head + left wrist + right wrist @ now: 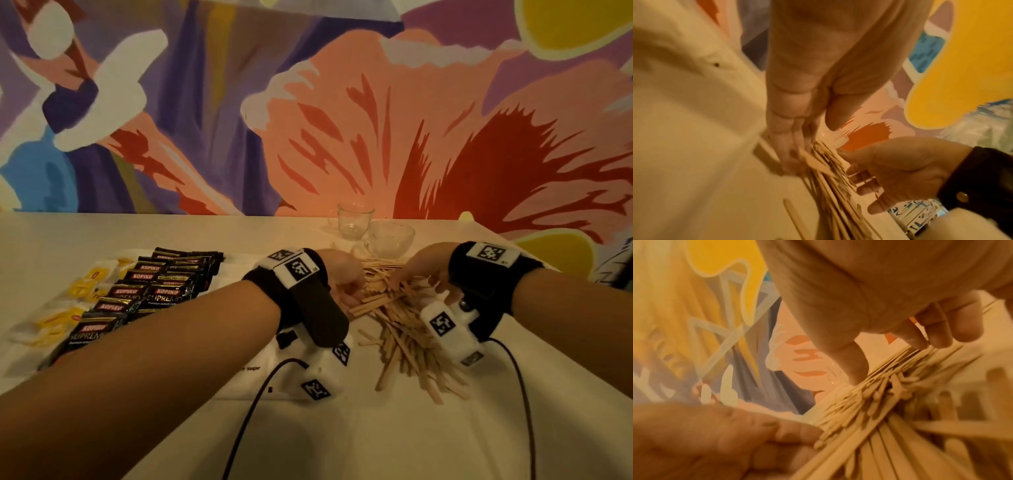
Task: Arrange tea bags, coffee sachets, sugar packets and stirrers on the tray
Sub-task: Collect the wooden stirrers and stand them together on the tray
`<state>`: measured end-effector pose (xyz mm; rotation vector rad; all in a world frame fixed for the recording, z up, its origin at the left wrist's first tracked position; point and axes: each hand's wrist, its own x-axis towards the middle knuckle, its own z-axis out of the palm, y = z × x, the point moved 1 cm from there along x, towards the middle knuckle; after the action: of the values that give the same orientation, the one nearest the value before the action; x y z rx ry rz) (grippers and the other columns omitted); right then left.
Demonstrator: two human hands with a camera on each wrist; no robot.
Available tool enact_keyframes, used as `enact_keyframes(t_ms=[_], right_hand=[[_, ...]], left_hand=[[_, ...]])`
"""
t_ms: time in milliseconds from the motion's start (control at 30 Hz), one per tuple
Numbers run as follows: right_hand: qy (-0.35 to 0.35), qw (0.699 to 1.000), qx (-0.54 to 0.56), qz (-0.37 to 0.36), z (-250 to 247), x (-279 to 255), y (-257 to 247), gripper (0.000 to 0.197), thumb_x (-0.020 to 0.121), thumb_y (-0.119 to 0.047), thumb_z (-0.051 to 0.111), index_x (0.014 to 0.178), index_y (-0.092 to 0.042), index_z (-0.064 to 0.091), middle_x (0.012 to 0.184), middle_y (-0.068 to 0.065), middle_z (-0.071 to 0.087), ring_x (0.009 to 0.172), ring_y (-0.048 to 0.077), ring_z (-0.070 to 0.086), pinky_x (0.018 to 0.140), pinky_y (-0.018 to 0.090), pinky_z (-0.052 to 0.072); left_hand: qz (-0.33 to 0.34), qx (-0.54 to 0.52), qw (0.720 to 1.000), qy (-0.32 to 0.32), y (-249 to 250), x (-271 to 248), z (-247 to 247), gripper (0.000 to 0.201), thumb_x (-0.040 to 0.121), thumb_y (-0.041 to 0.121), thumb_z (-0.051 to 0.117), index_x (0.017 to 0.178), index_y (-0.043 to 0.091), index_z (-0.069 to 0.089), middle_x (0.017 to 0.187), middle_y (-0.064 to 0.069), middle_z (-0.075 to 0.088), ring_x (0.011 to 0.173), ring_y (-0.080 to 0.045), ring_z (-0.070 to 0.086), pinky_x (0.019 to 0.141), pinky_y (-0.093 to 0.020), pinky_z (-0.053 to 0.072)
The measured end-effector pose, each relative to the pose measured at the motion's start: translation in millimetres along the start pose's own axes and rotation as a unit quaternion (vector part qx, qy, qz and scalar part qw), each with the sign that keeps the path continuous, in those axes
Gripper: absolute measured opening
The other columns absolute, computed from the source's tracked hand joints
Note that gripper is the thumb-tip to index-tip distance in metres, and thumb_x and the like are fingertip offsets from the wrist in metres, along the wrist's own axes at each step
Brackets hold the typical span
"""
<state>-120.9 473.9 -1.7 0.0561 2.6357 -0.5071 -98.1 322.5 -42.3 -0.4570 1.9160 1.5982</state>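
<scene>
A loose heap of wooden stirrers (404, 329) lies on the white table, right of centre. My left hand (351, 291) grips the heap's far end from the left, its fingers and thumb closing on several sticks (830, 175). My right hand (411, 274) curls over the same bunch from the right, thumb pressing into it (869, 395). Black Kopiko coffee sachets (161, 291) lie in overlapping rows at the left. Yellow tea bags (68, 308) lie beyond them at the far left. White sugar packets (251, 369) lie under my left wrist. The tray's edges do not show clearly.
Two clear glass cups (352, 221) (392, 240) stand at the back of the table, just behind the stirrers. A painted mural wall rises behind the table. Cables run from both wrist cameras toward the near edge.
</scene>
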Motion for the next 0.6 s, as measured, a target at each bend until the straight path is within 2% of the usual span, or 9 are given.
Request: enact_keyframes(t_ms=[100,167,267,333,367,467,500,533,600], right_hand=[[-0.085,0.991,0.101,-0.009,-4.5,10.8,10.2,0.045,0.091,-0.022,0.060,0.131,-0.006,0.048,0.127,0.019,0.052,0.116,0.033,0.053,0.088,0.037,0.050],[-0.069,0.992,0.090,-0.049,-4.2,10.7,13.9,0.020,0.093,-0.017,0.056,0.108,-0.005,0.060,0.104,0.013,0.061,0.091,0.023,0.060,0.082,0.032,0.053],[-0.050,0.995,-0.028,-0.084,-0.9,26.8,22.2,0.022,0.092,-0.033,0.055,0.097,-0.015,0.065,0.095,0.003,0.065,0.085,0.021,0.059,0.085,0.034,0.050],[-0.016,0.992,-0.068,-0.108,-3.3,17.6,24.5,0.023,0.093,-0.031,0.054,0.091,-0.010,0.064,0.092,0.006,0.064,0.084,0.023,0.059,0.085,0.034,0.050],[-0.018,0.994,-0.026,-0.100,-7.4,17.3,24.4,0.017,0.094,-0.022,0.054,0.088,-0.007,0.061,0.089,0.007,0.063,0.082,0.023,0.059,0.084,0.033,0.052],[-0.012,0.996,0.022,-0.088,-1.5,4.2,26.3,0.011,0.093,-0.002,0.048,0.091,-0.009,0.056,0.057,0.003,0.066,0.059,0.016,0.061,0.054,0.022,0.055],[-0.029,0.995,0.007,-0.094,2.3,4.4,27.0,0.013,0.093,-0.003,0.049,0.102,-0.006,0.058,0.055,0.001,0.068,0.054,0.012,0.061,0.049,0.017,0.051],[-0.042,0.992,-0.036,-0.112,9.9,-0.2,23.7,0.020,0.093,-0.008,0.051,0.112,-0.004,0.058,0.065,0.001,0.072,0.057,0.010,0.061,0.052,0.012,0.046],[-0.036,0.983,-0.084,-0.160,20.6,-3.9,18.1,0.023,0.093,-0.018,0.055,0.112,-0.007,0.061,0.091,0.003,0.072,0.075,0.014,0.057,0.066,0.006,0.040]], left_hand=[[-0.015,0.072,0.997,-0.030,2.3,-11.6,1.6,0.013,0.096,0.007,0.045,0.090,0.002,0.056,0.081,-0.012,0.060,0.068,-0.018,0.057,0.065,-0.027,0.051],[-0.013,0.121,0.992,-0.040,2.3,-15.6,4.4,0.013,0.095,0.008,0.048,0.089,0.004,0.060,0.082,-0.009,0.058,0.067,-0.013,0.052,0.067,-0.021,0.048],[-0.010,0.157,0.987,-0.043,2.3,-19.5,15.0,0.018,0.095,0.010,0.049,0.084,0.007,0.063,0.082,-0.005,0.059,0.069,-0.008,0.050,0.064,-0.016,0.045],[0.000,0.175,0.984,-0.014,4.4,-19.3,14.6,0.015,0.095,0.011,0.048,0.091,0.007,0.063,0.085,-0.007,0.058,0.073,-0.012,0.052,0.072,-0.021,0.046],[0.003,0.168,0.986,0.003,4.6,-21.3,13.6,0.014,0.095,0.011,0.048,0.098,0.007,0.061,0.084,-0.008,0.056,0.073,-0.014,0.052,0.076,-0.024,0.047],[0.023,0.091,0.995,0.031,2.8,-22.8,7.4,0.023,0.097,0.009,0.042,0.117,0.003,0.053,0.092,-0.014,0.055,0.084,-0.025,0.059,0.080,-0.035,0.051],[0.029,0.056,0.998,0.023,1.0,-22.7,9.2,0.024,0.098,0.009,0.041,0.118,0.001,0.052,0.099,-0.015,0.057,0.091,-0.028,0.061,0.081,-0.038,0.051],[0.034,0.029,0.999,0.007,-0.7,-23.6,13.9,0.022,0.098,0.009,0.039,0.113,0.001,0.052,0.101,-0.015,0.058,0.093,-0.029,0.062,0.084,-0.040,0.051],[0.033,0.010,0.999,-0.018,-4.1,-28.0,26.2,0.016,0.098,0.009,0.036,0.092,0.006,0.051,0.090,-0.011,0.054,0.085,-0.027,0.060,0.089,-0.043,0.049]])
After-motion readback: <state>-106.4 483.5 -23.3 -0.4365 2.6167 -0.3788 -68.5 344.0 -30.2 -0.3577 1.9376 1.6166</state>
